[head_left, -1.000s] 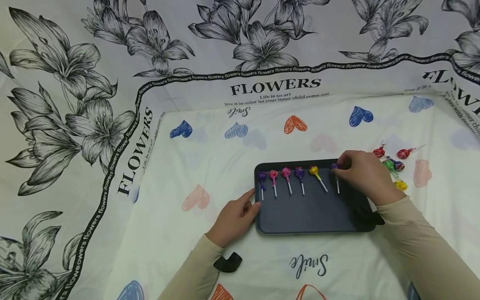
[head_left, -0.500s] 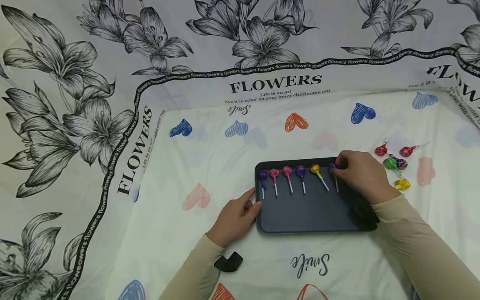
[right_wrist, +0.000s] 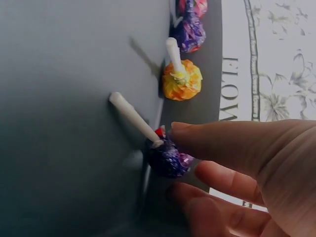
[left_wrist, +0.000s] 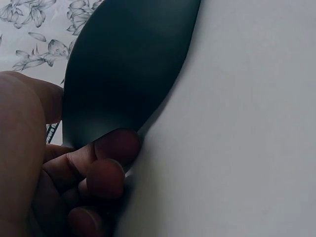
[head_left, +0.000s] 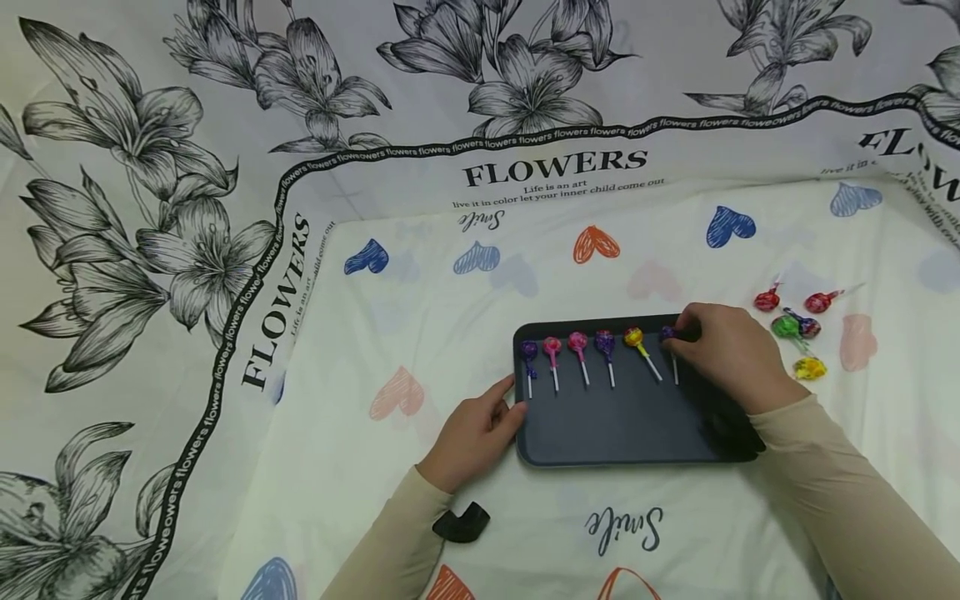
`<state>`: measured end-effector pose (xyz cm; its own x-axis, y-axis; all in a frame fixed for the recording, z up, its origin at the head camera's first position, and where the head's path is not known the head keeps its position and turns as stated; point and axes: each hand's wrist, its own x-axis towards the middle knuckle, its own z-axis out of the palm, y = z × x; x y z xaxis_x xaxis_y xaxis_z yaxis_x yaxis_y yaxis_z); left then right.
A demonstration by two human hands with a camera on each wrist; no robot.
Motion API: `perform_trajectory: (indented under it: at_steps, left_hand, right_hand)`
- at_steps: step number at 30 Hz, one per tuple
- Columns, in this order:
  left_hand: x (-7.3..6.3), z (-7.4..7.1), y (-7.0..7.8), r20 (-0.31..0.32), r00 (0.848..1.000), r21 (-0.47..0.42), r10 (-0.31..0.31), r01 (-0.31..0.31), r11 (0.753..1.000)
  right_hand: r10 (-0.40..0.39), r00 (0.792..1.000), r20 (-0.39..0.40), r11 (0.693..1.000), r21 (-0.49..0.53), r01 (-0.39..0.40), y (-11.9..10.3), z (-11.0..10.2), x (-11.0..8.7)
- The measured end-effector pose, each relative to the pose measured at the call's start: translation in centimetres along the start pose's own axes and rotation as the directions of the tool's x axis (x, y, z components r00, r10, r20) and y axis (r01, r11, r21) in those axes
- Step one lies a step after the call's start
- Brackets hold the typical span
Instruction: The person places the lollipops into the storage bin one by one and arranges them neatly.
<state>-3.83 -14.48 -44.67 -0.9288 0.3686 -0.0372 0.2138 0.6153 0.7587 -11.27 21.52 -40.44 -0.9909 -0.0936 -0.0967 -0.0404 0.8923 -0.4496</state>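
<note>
A dark grey rectangular tray lies on the cloth, and my left hand grips its left edge between thumb and fingers. The left wrist view shows the curled fingertips at the tray's underside. At the tray's far right, my right hand pinches the wrapped head of a purple lollipop; its white stick points toward the near side. Left of it, along the far rim, lies a row: a yellow lollipop, a purple one, two pink ones and another purple one.
Right of the tray lie loose lollipops: two red ones, a green one beside a dark purple one, and a yellow one. A heart-printed cloth covers the table. A black strap piece sits at my left wrist.
My right hand stays on the purple lollipop, whose head has shifted very slightly under the fingers. The left hand keeps its grip on the tray. The head view drifts a little.
</note>
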Motion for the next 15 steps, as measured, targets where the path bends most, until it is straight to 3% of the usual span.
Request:
perform_trajectory:
  at_steps: [15]
  left_hand:
    - [0.1, 0.1, 0.0, -0.02, 1.0, 0.017, -0.011, 0.011, 1.0]
  right_hand:
    - [-0.005, 0.994, -0.106, 0.997, 0.071, 0.013, 0.5, -0.8, -1.2]
